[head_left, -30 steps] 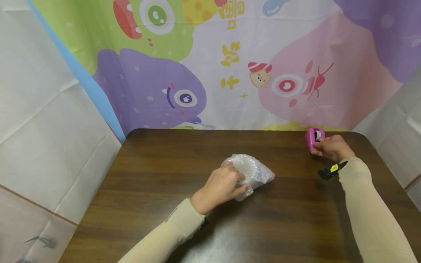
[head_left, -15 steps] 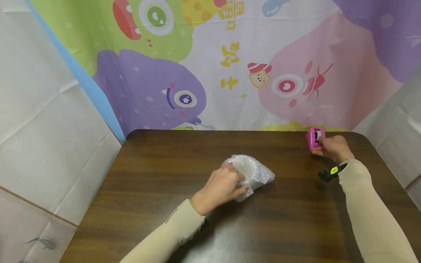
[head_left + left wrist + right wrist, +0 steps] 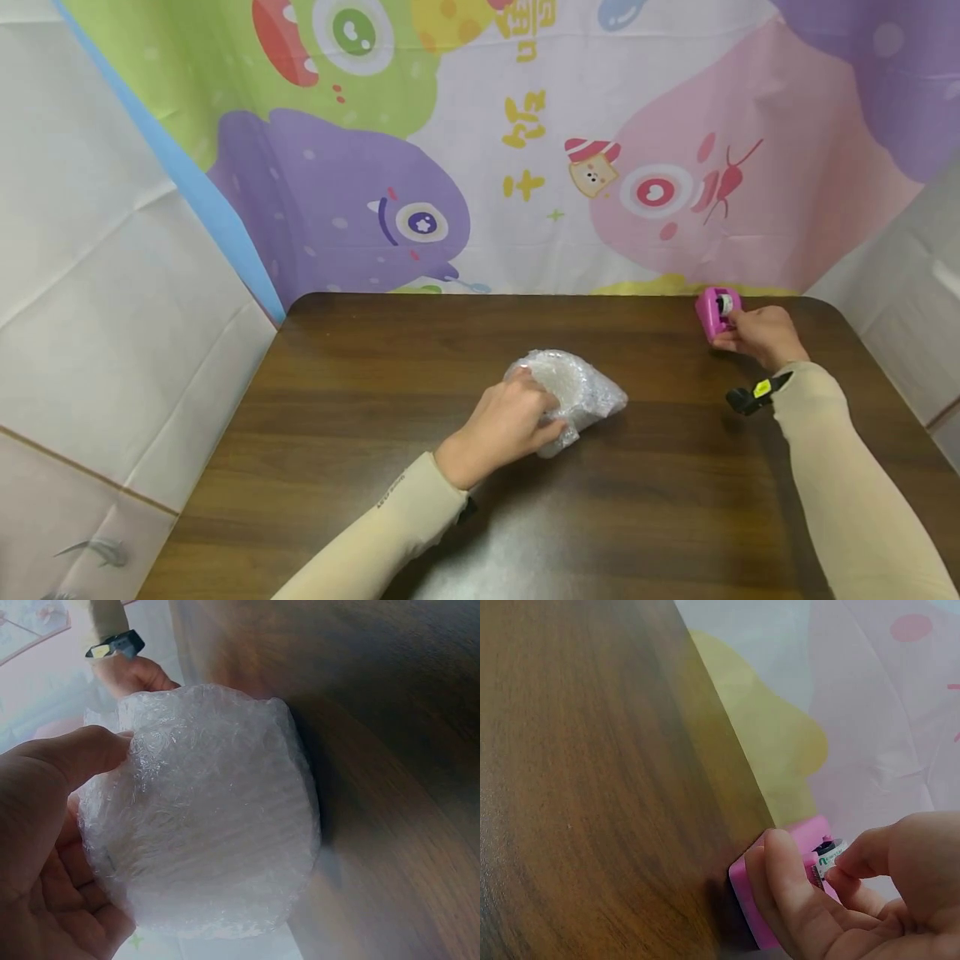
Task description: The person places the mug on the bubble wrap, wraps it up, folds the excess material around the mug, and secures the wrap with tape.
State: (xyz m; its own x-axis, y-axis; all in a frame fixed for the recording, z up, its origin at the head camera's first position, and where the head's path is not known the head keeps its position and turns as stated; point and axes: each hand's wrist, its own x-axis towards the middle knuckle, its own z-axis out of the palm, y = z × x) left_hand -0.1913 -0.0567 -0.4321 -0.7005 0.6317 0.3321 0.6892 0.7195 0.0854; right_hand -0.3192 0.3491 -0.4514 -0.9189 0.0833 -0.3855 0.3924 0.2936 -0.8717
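Note:
My left hand (image 3: pixel 502 423) grips a bundle of bubble wrap (image 3: pixel 592 387) near the middle of the table. In the left wrist view the bundle (image 3: pixel 202 817) looks round and thick, with the thumb on its near face and the fingers curled behind; what lies inside is hidden. At the back right my right hand (image 3: pixel 765 333) is at a pink tape dispenser (image 3: pixel 708 315) with a small roll of tape (image 3: pixel 724 303) in it. The right wrist view has thumb and forefinger pinching at the roll (image 3: pixel 829 859), while other fingers lie along the dispenser's pink side (image 3: pixel 754 915).
The dark wooden table (image 3: pixel 360 400) ends at the back against a printed cartoon curtain (image 3: pixel 525 233). Pale wall panels (image 3: pixel 97 275) stand on the left, others (image 3: pixel 915 317) on the right. A black wrist strap (image 3: pixel 757 393) sits on the right sleeve.
The right thumb has come up onto the tape roll in the dispenser. The left hand and the bubble wrap bundle have stayed in place.

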